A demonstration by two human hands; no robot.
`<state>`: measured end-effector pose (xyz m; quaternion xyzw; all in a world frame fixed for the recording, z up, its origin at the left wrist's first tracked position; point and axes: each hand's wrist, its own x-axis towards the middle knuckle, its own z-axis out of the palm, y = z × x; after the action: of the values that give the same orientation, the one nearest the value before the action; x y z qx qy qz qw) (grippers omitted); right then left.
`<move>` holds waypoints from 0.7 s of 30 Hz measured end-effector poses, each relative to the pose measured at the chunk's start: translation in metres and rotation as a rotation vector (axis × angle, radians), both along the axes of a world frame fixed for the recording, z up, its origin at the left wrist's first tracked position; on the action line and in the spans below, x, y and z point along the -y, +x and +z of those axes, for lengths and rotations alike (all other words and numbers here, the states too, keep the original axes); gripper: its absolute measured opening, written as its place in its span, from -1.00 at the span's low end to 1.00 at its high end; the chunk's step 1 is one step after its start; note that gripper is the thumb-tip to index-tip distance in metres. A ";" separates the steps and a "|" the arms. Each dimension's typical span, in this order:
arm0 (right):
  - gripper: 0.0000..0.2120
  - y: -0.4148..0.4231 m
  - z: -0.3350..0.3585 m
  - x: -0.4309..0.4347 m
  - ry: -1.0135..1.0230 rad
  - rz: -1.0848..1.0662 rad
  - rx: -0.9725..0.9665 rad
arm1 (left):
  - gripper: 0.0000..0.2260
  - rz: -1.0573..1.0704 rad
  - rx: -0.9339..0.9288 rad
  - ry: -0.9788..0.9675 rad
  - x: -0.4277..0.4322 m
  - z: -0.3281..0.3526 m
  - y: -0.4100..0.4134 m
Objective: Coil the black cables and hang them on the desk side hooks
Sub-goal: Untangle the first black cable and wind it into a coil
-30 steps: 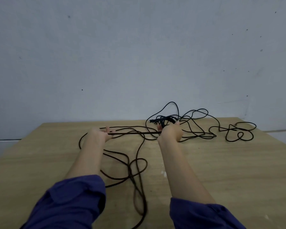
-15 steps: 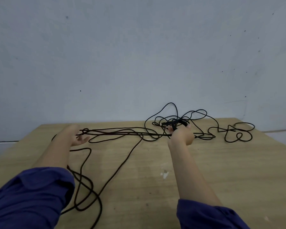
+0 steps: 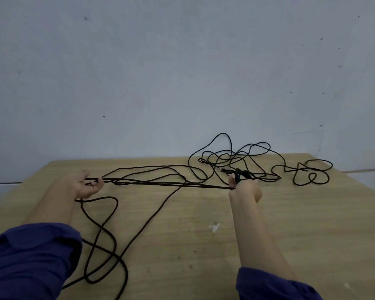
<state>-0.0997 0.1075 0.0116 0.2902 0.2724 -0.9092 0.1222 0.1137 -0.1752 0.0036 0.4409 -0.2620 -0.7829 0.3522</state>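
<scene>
A long black cable [image 3: 160, 184] runs taut across the wooden desk [image 3: 312, 224] between my two hands. My left hand [image 3: 86, 185] holds the cable's strands at the left, fingers curled round them. My right hand [image 3: 246, 188] grips a small bundle of cable loops [image 3: 240, 174] at the right. Slack cable [image 3: 104, 245] lies in loose loops near my left sleeve. A second tangle of black cable [image 3: 243, 158] sprawls at the desk's far edge, trailing to loops [image 3: 312, 173] at the far right. No hooks show.
A plain grey wall [image 3: 182, 72] rises right behind the desk. A small white chip [image 3: 214, 227] marks the desktop between my arms. The desk's left edge [image 3: 20, 185] and right edge [image 3: 366, 187] slant away.
My hands have drawn apart, the left one sliding far left and the right slightly right. The cable between them is stretched longer, and the slack loops shifted left toward my sleeve.
</scene>
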 end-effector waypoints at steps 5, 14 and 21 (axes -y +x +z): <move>-0.63 0.013 -0.006 0.016 0.209 -0.004 -0.157 | -0.77 0.048 -0.095 -0.156 -0.021 0.007 -0.016; -0.66 0.020 -0.003 0.031 0.272 0.021 -0.235 | -0.65 -0.541 0.456 -0.585 -0.150 0.031 -0.073; -0.79 0.043 0.005 0.039 0.246 0.094 -0.323 | -0.34 -0.736 0.110 -0.083 -0.213 -0.012 -0.123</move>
<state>-0.0569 0.0683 0.0162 0.1403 0.4106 -0.8972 0.0827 -0.0093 0.0380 -0.0088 0.3438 -0.4529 -0.8211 0.0504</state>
